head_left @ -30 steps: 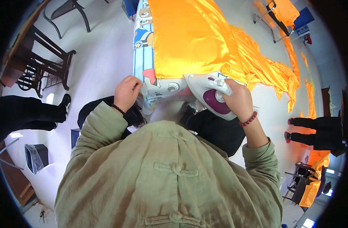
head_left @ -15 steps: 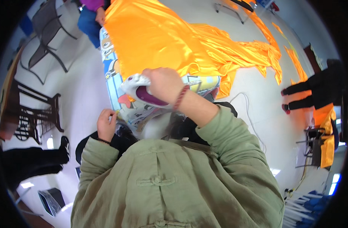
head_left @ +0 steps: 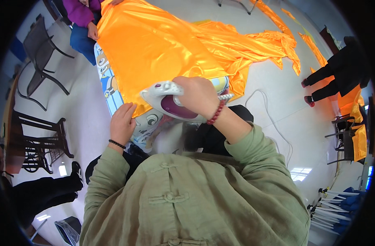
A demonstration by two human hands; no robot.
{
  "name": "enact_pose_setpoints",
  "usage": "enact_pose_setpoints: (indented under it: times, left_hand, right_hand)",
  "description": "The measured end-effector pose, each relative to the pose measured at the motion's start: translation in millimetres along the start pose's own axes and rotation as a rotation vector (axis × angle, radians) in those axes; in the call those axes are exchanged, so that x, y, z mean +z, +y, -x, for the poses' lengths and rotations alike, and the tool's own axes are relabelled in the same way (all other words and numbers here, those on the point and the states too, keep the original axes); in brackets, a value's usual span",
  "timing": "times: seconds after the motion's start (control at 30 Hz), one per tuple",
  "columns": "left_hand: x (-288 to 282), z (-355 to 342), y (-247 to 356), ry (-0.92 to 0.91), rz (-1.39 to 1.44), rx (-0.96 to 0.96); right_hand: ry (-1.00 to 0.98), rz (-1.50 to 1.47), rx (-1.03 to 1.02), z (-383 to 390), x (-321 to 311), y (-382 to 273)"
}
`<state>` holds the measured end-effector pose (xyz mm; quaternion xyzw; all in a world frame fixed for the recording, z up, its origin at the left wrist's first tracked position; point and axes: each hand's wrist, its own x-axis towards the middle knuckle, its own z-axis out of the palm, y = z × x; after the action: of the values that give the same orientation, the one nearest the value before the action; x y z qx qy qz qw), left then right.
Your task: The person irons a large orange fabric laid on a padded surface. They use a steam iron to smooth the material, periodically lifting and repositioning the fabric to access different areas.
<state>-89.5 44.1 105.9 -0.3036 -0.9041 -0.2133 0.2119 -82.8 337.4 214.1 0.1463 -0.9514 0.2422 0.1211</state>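
Clearly, right hand [head_left: 197, 95] clasps iron [head_left: 176, 107]; left hand [head_left: 122, 124], fingers together, touches orange cloth [head_left: 154, 47].

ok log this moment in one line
right hand: holds iron | left hand: at orange cloth corner | co-worker's hand: at cloth's left edge

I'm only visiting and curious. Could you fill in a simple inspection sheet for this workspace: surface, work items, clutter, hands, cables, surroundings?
Surface: cartoon-print cover, mostly hidden under cloth.
Work items: shiny orange cloth, rumpled toward the right; white-and-purple iron at its near edge, contact unclear.
Clutter: loose orange fabric on the floor, far right.
Hands: right hand grips the iron's handle; left hand is at the cloth's near left corner, touch uncertain.
Cables: pale cord curving across the floor, right.
Surroundings: another person's hand at the cloth's left edge; dark chair, left; person in dark clothes, right.
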Motion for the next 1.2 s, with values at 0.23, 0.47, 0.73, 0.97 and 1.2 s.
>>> enact_pose_setpoints:
  times: [0.23, 0.47, 0.73, 0.97, 1.2]
  left_hand:
    - [-2.7, -7.5, -29.6, -0.131, -0.045, 0.124]
    - [-59.1, 46.3, -59.5, -0.069, -0.103, 0.124]
    - [-45.1, 79.6, -77.0, -0.101, 0.058, -0.188]
    - [-39.0, 67.6, -80.1, -0.104, 1.151, -1.305]
    - [-24.4, 67.6, -79.8, -0.147, 1.18, -1.266]
  right_hand:
    - [0.174, 0.001, 0.07, 26.4, -36.6, 17.9]
    - [0.216, -0.098, 0.254, 39.1, -72.6, 30.0]
    - [0.25, 0.009, 0.23, 10.6, -81.7, 22.8]
    - [0.19, 0.051, -0.079, -31.3, -58.0, -3.6]
    - [-0.133, 0.078, -0.466, -99.0, -18.7, -39.4]
